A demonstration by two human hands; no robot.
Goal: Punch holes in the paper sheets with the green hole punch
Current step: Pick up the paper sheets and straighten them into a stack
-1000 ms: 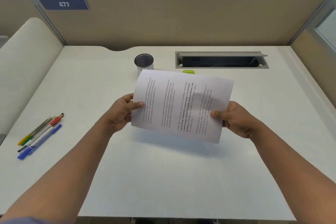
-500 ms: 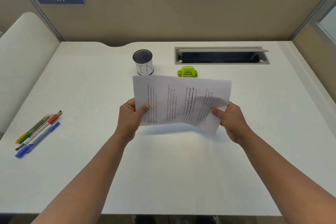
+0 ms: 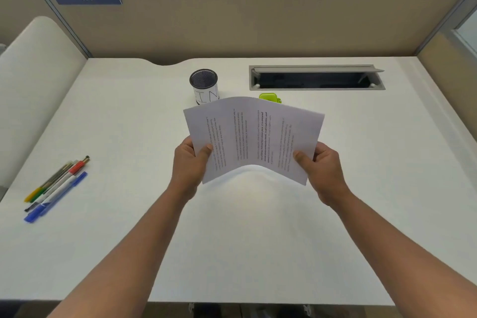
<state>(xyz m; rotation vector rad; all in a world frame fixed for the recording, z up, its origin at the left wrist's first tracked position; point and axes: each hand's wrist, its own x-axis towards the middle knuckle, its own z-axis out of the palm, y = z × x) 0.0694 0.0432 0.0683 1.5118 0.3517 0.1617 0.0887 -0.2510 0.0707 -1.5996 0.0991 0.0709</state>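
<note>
I hold printed paper sheets above the middle of the white desk. My left hand pinches their left edge, thumb on top. My right hand pinches the right edge the same way. The sheets arch upward in the middle. Just beyond their far edge sits the green hole punch, mostly hidden behind the paper.
A black mesh pen cup with a white label stands left of the punch. A grey cable slot lies open at the back right. Several pens lie at the left edge. Beige partition walls enclose the desk.
The sheets have dropped lower and turned flatter, and now bow upward in the middle as my hands came closer. They cover more of the hole punch than half a second ago.
</note>
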